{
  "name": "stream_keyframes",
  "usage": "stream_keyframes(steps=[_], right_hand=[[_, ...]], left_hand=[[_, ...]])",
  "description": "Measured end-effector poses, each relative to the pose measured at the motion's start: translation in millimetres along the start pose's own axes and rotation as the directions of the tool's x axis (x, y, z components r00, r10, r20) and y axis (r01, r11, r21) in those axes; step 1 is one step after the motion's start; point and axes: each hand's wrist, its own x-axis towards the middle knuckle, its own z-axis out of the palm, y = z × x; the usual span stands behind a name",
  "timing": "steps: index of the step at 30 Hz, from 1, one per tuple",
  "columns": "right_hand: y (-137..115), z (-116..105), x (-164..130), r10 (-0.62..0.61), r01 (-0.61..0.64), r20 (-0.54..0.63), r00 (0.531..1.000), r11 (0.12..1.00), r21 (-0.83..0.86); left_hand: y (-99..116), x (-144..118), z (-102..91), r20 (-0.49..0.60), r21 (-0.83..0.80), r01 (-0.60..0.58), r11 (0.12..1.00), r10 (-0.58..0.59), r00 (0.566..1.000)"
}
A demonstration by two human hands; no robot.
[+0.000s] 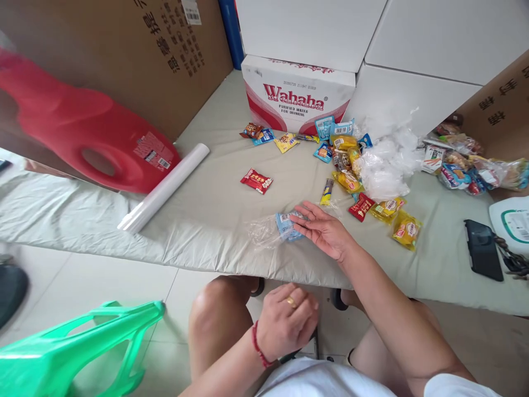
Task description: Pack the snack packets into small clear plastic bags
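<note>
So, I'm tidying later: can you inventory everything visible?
Table: one, greenish, middle
Snacks: many, multicoloured, centre, right
Packet: one, blue, front centre
Clear film: uncounted, colourless, by packet
Bags: several, whitish, right
Wahaha box: one, white/red, back
Cartons: two, brown, back left, right
Panels: several, white, back
Upright object: one, blue, back
Bottle: one, red, left
Roll: one, white, by bottle
Phone: one, black, right
Keys: uncounted, dark, by phone
Container: one, white/green, right
Stool: one, green, lower left
Shoe-like object: one, dark, left
Bracelet: one, red, wrist
Ring: one, gold, finger
Legs: two, bottom
Left hand: one, curled, above lap
Right hand: one, open, at packet
</note>
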Motion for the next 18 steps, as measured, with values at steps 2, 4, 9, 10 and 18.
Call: stream_keyframes(steps=[2,4,9,10,18], right_hand=[[-1,2,-1,0.010,-0.010,-0.007,1.000,1.000,0.002],[-2,4,-2,0.009,-0.008,-0.016,1.000,1.000,0.016],[-8,-5,0,0.001,0.000,-0.019,1.000,0.998,0.065],[-9,-9,0,0.010,-0.009,-0.016,1.000,0.998,0.060],[-11,-38,0,-0.226,0.166,-0.165,0.960,0.934,-0.316]], left_hand=[[-3,18,16.6,-0.005,0.045,-0.013,0.999,0.013,1.000],[-20,40,22.9,-0.181,0.133,0.125,0.983,-0.100,0.978],[-62,73,11.3,-0.330,0.287,0.287,0.914,-0.187,0.925],[-66,76,8.5,-0.348,0.307,0.319,0.897,-0.206,0.915],[-76,102,4.8,-0.420,0.264,0.473,0.841,-0.341,0.841]])
